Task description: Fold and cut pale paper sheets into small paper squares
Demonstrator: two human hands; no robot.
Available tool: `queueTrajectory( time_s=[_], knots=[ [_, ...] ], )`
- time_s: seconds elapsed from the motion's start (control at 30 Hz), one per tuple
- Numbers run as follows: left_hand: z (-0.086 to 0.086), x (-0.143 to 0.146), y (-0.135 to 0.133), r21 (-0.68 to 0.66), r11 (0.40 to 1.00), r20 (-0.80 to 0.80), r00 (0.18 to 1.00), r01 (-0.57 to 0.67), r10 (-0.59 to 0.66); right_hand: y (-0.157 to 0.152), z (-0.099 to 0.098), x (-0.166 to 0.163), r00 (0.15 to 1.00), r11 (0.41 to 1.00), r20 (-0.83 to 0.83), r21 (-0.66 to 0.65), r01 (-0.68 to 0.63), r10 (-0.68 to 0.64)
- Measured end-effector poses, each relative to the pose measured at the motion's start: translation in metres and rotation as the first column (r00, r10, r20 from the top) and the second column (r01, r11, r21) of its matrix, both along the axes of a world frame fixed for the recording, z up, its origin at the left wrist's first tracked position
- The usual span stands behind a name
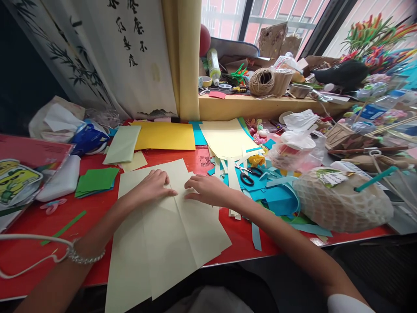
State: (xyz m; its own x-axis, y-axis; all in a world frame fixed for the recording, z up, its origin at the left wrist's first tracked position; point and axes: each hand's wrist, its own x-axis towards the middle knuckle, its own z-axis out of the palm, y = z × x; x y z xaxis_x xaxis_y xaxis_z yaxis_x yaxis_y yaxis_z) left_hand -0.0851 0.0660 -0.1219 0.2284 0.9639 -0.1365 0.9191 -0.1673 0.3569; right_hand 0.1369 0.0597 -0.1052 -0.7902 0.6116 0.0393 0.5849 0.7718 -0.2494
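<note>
Large sheets of pale yellow-green paper [169, 248] lie overlapping in front of me on the red table. The upper sheet has a crease running down it. My left hand [154, 186] rests on this paper, fingers bent and thumb stretched toward the crease. Across the crease, my right hand [208, 189] lies with fingers and thumb spread, touching the paper. Neither hand holds anything that I can see. Right of my right hand, black-handled scissors [248, 176] lie among pale paper strips [231, 182] and blue paper scraps [280, 198].
At the back lie yellow paper [166, 135] and a cream stack [224, 137]. Green paper squares [97, 181] sit to the left. A net-wrapped coconut with a straw [345, 200] stands on the right. Craft supplies and a twine ball [261, 81] crowd the windowsill [228, 106].
</note>
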Motion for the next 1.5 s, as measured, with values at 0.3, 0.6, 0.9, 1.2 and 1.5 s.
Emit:
queueTrajectory(
  time_s=[0.3, 0.6, 0.9, 1.2, 1.5],
  knots=[
    [0.016, 0.008, -0.008, -0.165, 0.984, 0.191, 0.981, 0.067, -0.035, 0.003, -0.02, 0.008, 0.968, 0.983, -0.236, 0.14, 0.12, -0.085],
    [0.027, 0.022, -0.028, -0.071, 0.989, 0.357, 0.929, 0.128, -0.094, 0.001, -0.002, 0.012, 0.965, 0.988, -0.215, -0.064, 0.14, -0.151],
    [0.013, 0.026, -0.032, -0.117, 0.974, 0.364, 0.921, 0.193, -0.139, -0.003, -0.008, 0.015, 0.977, 0.95, -0.21, -0.31, -0.024, -0.044],
    [0.011, 0.03, -0.036, -0.115, 0.977, 0.418, 0.901, 0.177, -0.114, -0.004, -0.01, 0.013, 0.969, 0.912, -0.23, -0.411, -0.015, -0.088],
    [0.012, 0.031, -0.035, -0.204, 0.973, 0.467, 0.884, 0.105, 0.002, -0.006, -0.008, 0.011, 0.964, 0.926, -0.25, -0.378, -0.009, -0.092]
  ],
)
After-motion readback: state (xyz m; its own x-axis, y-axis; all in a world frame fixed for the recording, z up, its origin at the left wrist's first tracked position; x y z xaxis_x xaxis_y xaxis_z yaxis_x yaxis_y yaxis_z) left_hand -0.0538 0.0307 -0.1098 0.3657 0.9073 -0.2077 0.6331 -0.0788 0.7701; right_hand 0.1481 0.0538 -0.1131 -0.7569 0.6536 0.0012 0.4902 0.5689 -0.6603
